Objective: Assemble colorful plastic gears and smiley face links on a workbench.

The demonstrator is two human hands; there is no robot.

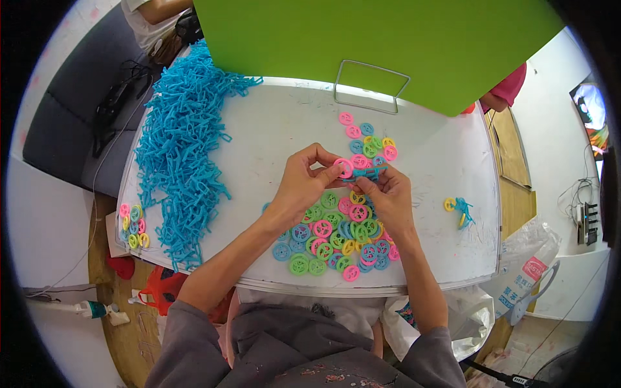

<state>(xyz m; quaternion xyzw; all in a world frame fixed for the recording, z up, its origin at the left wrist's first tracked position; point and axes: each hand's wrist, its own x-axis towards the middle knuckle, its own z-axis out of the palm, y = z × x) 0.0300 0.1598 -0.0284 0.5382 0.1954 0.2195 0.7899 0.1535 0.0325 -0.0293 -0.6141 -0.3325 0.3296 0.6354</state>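
In the middle of the white table, my left hand (299,184) pinches a pink spoked plastic wheel (343,168) between thumb and fingers. Close against it, my right hand (392,197) is closed on a small blue plastic piece (367,173). Wheel and piece meet between my fingertips; whether they are joined I cannot tell. Under my wrists lies a heap of green, pink, blue and yellow wheels (323,239). A smaller scatter of wheels (370,143) sits just beyond my hands. To the left spreads a long heap of blue plastic pieces (184,136).
A green panel (375,39) stands along the far side, with a wire stand (372,86) before it. Blue pieces with yellow wheels (462,210) lie at right, more wheels (134,226) at the left edge. People's arms (162,10) show behind. Plastic bags (527,258) flank the table.
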